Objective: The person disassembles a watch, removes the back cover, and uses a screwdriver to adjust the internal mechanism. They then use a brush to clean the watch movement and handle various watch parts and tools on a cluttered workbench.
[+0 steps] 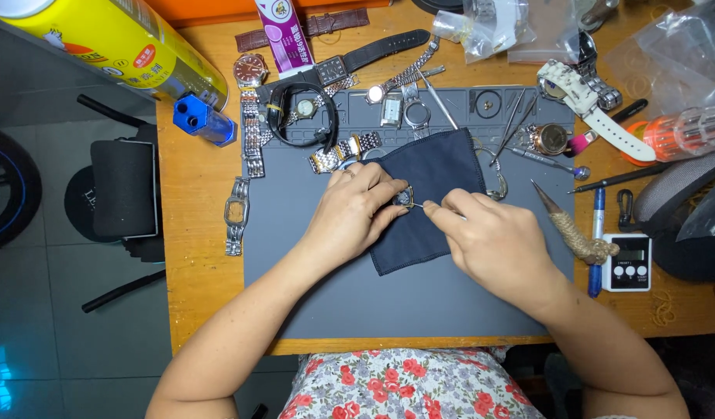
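Both hands met over a dark blue square cloth (pixel 431 198) on the grey rubber mat (pixel 334 295). Left hand (pixel 350 217) fingers pinched a small round silver watch case (pixel 404 197); right hand (pixel 493 240) fingers gripped a thin metal tool (pixel 416 205) touching it.

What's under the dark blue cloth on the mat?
The dark blue cloth lies flat on the grey work mat, which shows all round it. On top, the left hand steadies a small watch case. Anything beneath the cloth is hidden.
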